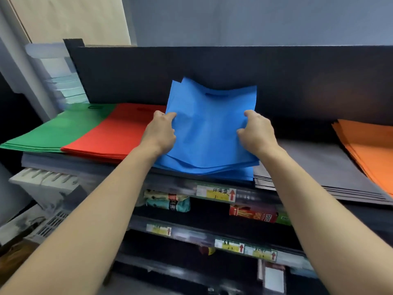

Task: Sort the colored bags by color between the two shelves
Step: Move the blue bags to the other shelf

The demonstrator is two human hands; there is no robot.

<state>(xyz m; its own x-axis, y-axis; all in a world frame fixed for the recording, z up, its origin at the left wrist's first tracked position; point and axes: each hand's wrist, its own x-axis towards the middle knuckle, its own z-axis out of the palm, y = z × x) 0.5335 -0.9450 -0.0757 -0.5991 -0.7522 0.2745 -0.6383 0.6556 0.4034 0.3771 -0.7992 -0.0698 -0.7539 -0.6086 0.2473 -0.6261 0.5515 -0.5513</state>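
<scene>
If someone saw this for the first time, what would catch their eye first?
A stack of bright blue flat fabric bags, at centre, gripped at both sides by the left hand and right hand. To its left lie a red bag stack and a green bag stack; far right, an orange bag stack.

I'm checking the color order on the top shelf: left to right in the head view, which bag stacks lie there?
green bags → red bags → blue bags → grey bags → orange bags
</scene>
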